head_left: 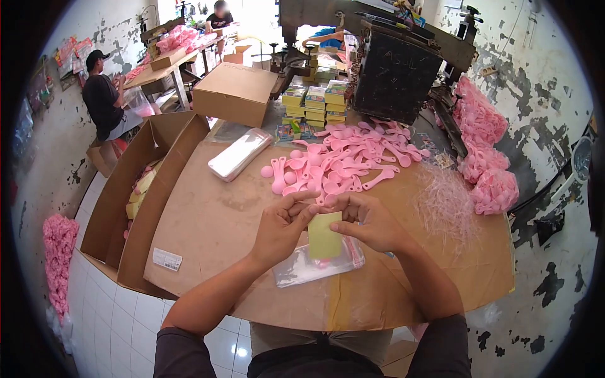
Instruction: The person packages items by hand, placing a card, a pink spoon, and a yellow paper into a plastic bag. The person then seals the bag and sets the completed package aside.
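Observation:
A small yellow card [324, 240] is held up in front of me at the table's near middle. My left hand [282, 225] pinches it near its upper left corner, fingers curled. On the other side my right hand [367, 220] grips it, thumb lying over the card's right edge. Something pink shows at the fingertips behind its top, too hidden to make out. Just below lies a clear plastic bag [299, 269], partly covered by the card. Beyond my fingers spreads a heap of pink measuring spoons [340, 160].
A stack of clear bags [239, 154] lies left of the spoons, behind them several stacks of cards [315, 101]. An open carton [135, 252] stands at the left edge. Plastic scraps [447, 205] and pink bagged spoons [482, 151] are at right. A co-worker [104, 94] is at far left.

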The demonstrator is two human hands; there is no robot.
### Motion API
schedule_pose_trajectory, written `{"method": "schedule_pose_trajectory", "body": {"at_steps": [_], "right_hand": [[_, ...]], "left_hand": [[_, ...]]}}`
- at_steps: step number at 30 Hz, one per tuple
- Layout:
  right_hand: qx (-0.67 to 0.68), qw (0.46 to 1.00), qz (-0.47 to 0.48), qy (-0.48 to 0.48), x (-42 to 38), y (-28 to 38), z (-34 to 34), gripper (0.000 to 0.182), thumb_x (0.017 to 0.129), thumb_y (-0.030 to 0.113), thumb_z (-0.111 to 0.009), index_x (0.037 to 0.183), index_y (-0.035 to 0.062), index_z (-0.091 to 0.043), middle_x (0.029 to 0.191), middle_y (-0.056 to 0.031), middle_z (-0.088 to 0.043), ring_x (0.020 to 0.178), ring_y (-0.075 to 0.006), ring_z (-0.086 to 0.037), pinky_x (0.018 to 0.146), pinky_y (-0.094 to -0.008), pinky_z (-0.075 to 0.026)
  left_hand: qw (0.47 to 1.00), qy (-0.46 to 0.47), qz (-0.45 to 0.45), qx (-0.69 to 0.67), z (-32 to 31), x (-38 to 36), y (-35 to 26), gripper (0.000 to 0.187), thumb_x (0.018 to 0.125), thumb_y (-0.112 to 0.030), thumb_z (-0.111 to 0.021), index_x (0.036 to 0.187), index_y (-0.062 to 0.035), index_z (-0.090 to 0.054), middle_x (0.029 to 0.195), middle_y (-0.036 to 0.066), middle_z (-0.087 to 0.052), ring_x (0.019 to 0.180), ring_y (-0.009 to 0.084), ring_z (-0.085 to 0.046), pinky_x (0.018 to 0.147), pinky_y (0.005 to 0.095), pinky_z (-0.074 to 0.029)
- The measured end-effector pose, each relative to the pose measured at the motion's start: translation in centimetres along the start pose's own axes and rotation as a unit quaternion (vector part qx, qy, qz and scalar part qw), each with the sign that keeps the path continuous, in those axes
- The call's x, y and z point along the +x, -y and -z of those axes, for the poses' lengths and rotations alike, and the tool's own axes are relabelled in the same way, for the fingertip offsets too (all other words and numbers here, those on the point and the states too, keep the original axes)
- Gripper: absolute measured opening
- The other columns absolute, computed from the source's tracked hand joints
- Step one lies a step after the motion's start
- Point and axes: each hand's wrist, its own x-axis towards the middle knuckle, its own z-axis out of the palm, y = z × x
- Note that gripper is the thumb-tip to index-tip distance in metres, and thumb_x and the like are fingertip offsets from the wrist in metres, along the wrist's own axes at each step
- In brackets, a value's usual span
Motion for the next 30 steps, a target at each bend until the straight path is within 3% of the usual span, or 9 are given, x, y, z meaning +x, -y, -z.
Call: {"method": "schedule_pose_trajectory", "body": {"at_steps": [5,14,20,30], "right_hand": [[0.017,1.000,-0.003,-0.006,0.0,0.8,0.7,0.037,0.096,0.002,-0.069,0.131,-0.0027,-0.058,0.117,-0.0090,-0.068,0.101,-0.0121,-0.066,0.088,-0.0285,-0.054],[-0.026,0.998,-0.014,-0.050,-0.2,0.8,1.4,0.029,0.098,0.007,-0.068,0.125,-0.0035,-0.064,0.111,-0.0082,-0.071,0.101,-0.0125,-0.067,0.089,-0.0286,-0.055],[-0.003,0.998,0.002,-0.066,0.0,0.2,2.0,0.022,0.097,0.005,-0.069,0.117,-0.0035,-0.070,0.106,-0.0075,-0.073,0.095,-0.0111,-0.068,0.086,-0.0268,-0.054],[0.017,0.998,0.048,-0.038,0.1,-1.0,3.2,0.020,0.096,0.000,-0.066,0.115,-0.0024,-0.073,0.101,-0.0051,-0.073,0.095,-0.0102,-0.067,0.084,-0.0256,-0.053]], "left_hand": [[0.999,0.010,-0.014,-0.028,0.2,0.4,0.4,0.037,0.104,-0.014,-0.061,0.135,0.0051,-0.055,0.114,0.016,-0.073,0.103,0.0196,-0.072,0.089,0.0322,-0.061],[1.000,0.013,0.012,0.020,0.5,0.5,1.2,0.026,0.103,-0.014,-0.064,0.120,0.0044,-0.069,0.110,0.013,-0.075,0.100,0.0155,-0.071,0.088,0.0316,-0.061],[0.999,0.018,0.000,0.043,0.5,0.4,1.2,0.027,0.103,-0.014,-0.064,0.121,0.0041,-0.070,0.107,0.008,-0.075,0.097,0.0112,-0.069,0.086,0.0288,-0.059],[0.997,0.049,-0.020,0.060,1.7,0.9,1.5,0.024,0.102,-0.010,-0.065,0.121,0.0020,-0.072,0.112,0.010,-0.075,0.100,0.0135,-0.070,0.091,0.0313,-0.060]]}}
